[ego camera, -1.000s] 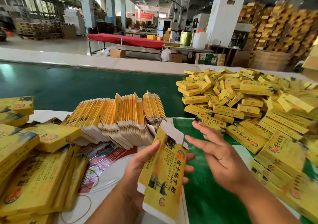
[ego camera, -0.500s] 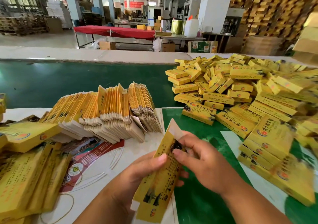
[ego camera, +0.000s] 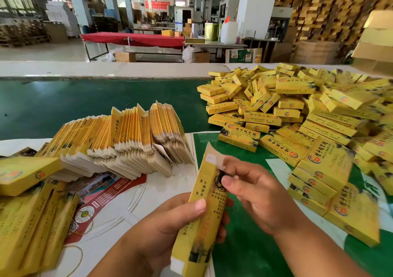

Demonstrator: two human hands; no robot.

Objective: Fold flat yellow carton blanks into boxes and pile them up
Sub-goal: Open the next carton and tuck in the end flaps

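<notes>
Nearest the camera, the left hand (ego camera: 170, 223) grips the lower half of a yellow carton blank (ego camera: 204, 208), thumb laid along its left edge and fingers wrapped behind. The right hand (ego camera: 255, 193) pinches the blank near its upper end, thumb pressed on the printed face just under the white tuck flap (ego camera: 212, 158). The blank stands on end above the desk (ego camera: 244, 245), partly squared open, so the step in hand looks like popping the sleeve into a box. The next move probably calls for tucking that top flap in, then closing the bottom end.

Just beyond, to the left, a fanned row of flat blanks (ego camera: 127, 140) waits on white sheets. To the right, a loose heap of folded boxes (ego camera: 297, 115) covers the green surface, where this one should land. Farther back stands a red-draped table (ego camera: 134, 39).
</notes>
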